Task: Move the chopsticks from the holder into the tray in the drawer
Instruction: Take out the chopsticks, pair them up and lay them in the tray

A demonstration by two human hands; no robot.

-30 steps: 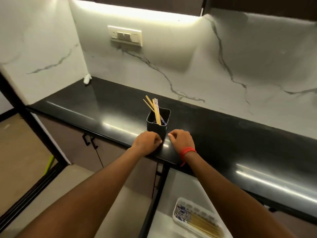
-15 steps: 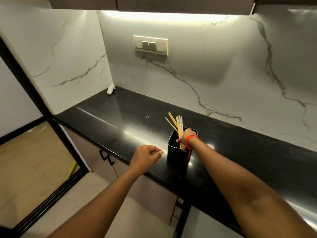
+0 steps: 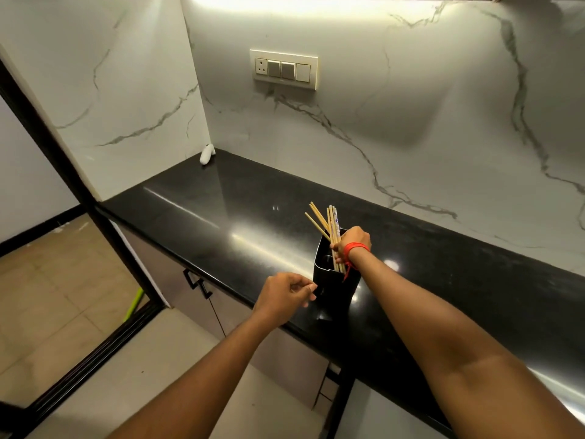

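Observation:
A black square holder stands near the front edge of the black countertop. Several wooden chopsticks stick up out of it, leaning left. My right hand, with a red band at the wrist, is over the holder's mouth and closed around the chopsticks. My left hand hovers just left of the holder, fingers curled, thumb and forefinger near its side wall; I cannot tell whether they touch it. The open drawer shows only as a pale corner at the bottom; its tray is out of view.
A marble backsplash with a switch plate rises behind the counter. A small white object lies in the far left corner. Cabinet doors with black handles sit below the counter. Tiled floor and a dark door frame are at left.
Both hands were at the holder's base a second ago. My right hand has since risen into the holder's mouth and closed on the chopsticks. The view has tilted up, losing the tray.

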